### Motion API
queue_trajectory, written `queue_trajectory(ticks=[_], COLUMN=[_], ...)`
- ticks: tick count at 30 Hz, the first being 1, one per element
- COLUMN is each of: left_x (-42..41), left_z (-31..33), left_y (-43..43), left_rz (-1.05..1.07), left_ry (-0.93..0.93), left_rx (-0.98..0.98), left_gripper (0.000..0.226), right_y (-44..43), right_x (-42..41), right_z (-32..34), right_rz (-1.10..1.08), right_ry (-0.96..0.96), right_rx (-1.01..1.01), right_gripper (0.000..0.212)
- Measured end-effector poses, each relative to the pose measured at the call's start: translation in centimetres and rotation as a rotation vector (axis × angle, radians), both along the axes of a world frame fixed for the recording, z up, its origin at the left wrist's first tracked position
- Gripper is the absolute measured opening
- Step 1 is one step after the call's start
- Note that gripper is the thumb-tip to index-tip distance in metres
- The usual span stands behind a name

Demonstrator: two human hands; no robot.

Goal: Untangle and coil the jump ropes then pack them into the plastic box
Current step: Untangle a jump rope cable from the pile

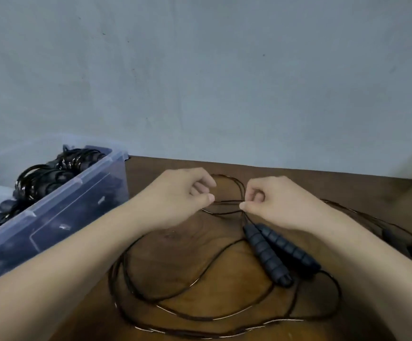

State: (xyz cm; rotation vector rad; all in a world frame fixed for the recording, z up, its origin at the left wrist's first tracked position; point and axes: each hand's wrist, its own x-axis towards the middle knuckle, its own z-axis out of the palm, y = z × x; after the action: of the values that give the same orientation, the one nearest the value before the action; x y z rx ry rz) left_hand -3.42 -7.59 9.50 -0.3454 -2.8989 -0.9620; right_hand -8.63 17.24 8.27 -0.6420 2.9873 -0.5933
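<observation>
Plainly the thin cord point(227, 201) looks light, limp and slick; left hand point(175, 193) and right hand point(274, 200) each pinch it. Its ribbed handles point(264, 254) should give firmer hold.

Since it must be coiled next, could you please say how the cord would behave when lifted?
Probably floppy: the cord lies in loose loops on the table. Likely light, as the left hand and right hand only pinch it. The thick handles might drag it.
</observation>
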Motion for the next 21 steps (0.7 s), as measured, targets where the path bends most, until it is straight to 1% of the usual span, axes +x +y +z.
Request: queue_trajectory(ticks=[3, 5, 6, 8, 10, 12, 14, 18, 21], left_x=[-1.4, -2.2, -2.6, -3.3, -4.0, -4.6, -4.8, -5.1, -5.8], left_z=[-3.5, -5.6, -6.5, -8.1, -9.3, -10.1, -10.2, -9.4, -9.2], left_y=[2.0, 3.3, 3.9, 5.0, 5.8, 6.5, 6.9, 6.6, 5.1], left_rz=[-0.07, -0.109, -0.135, -0.216, -0.309, -0.384, -0.418, -0.402, -0.349], left_ry=[-0.002, 0.003, 0.012, 0.046, 0.07, 0.091, 0.109, 0.101, 0.069], left_rx=[-0.016, -0.037, -0.045, -0.044, -0.039, -0.02, 0.025, 0.119, 0.12], left_gripper=[0.037, 0.044, 0.045, 0.046, 0.049, 0.045, 0.041, 0.033, 0.021], right_y=[0.8, 0.9, 0.8, 0.8, 1.0, 1.7, 2.9, 5.2, 6.4], right_x=[1.1, 1.6, 1.9, 2.0, 1.9, 1.7, 1.6, 1.4, 0.7], right_z=[-2.8, -4.5, -5.2, -6.6, -7.3, -7.3, -6.8, -5.6, -5.4], right_rz=[-0.039, -0.053, -0.063, -0.089, -0.091, -0.06, -0.041, 0.01, -0.009], right_ry=[-0.065, -0.04, 0.002, 0.107, 0.16, 0.124, 0.062, -0.107, -0.116], right_rx=[0.218, 0.312, 0.341, 0.376, 0.367, 0.244, 0.031, -0.319, -0.591], right_gripper=[0.035, 0.043, 0.046, 0.045, 0.037, 0.03, 0.025, 0.014, 0.008])
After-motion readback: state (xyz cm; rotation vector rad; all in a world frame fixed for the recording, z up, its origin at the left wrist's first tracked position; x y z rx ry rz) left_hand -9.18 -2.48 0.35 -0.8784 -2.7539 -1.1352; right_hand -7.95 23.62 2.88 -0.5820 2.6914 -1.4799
